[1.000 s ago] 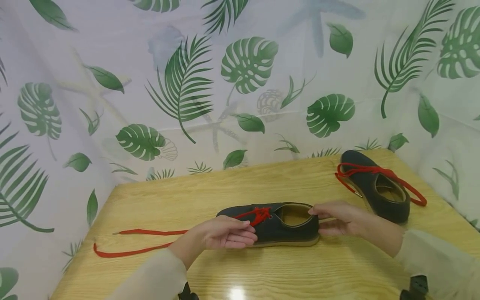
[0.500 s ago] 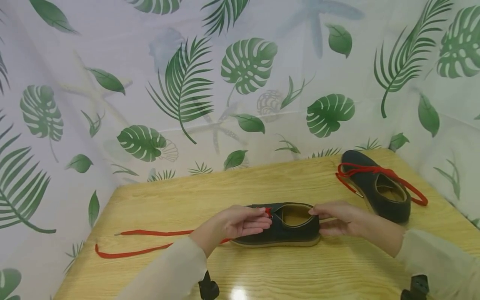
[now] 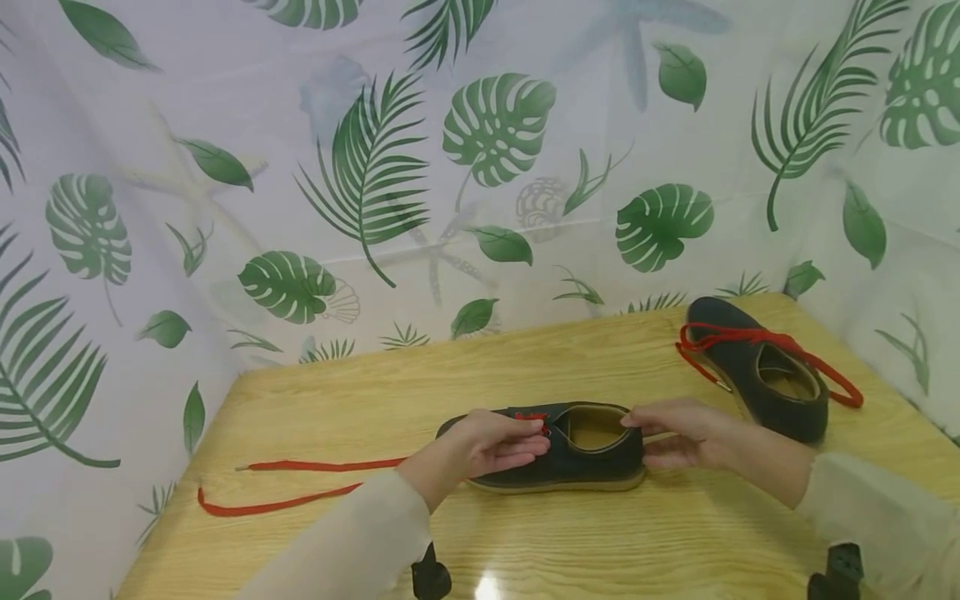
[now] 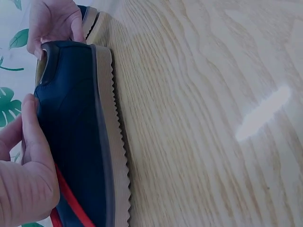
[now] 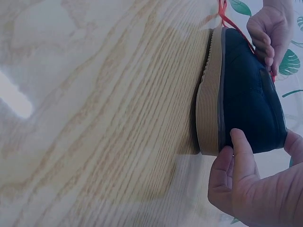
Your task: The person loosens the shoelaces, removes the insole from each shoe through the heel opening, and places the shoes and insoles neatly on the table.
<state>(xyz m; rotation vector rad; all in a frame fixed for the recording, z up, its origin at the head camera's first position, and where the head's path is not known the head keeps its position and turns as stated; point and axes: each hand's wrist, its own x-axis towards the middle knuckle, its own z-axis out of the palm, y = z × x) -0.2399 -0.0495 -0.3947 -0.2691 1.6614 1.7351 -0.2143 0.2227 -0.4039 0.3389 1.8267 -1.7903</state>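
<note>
A dark navy shoe (image 3: 517, 462) with a tan sole lies sideways on the table, toe to the left. My right hand (image 3: 693, 433) grips its heel, with the thumb at the collar and fingers against the back, also plain in the right wrist view. My left hand (image 3: 491, 446) is over the shoe's front. Its thumb and forefinger meet at the red shoelace (image 3: 533, 417) by the top eyelets and seem to pinch it, while the other fingers extend loosely. The fingertips' exact contact is partly hidden. Two loose lace ends (image 3: 322, 465) trail left across the wood.
A second navy shoe (image 3: 787, 408) with a tied red lace stands at the back right of the wooden table (image 3: 360, 392). Behind and beside the table hangs a leaf-patterned cloth (image 3: 420, 167).
My left hand has moved right and slightly up, from beside the lacing to the top eyelets. The lace there looks less bunched. The right hand keeps its hold on the heel.
</note>
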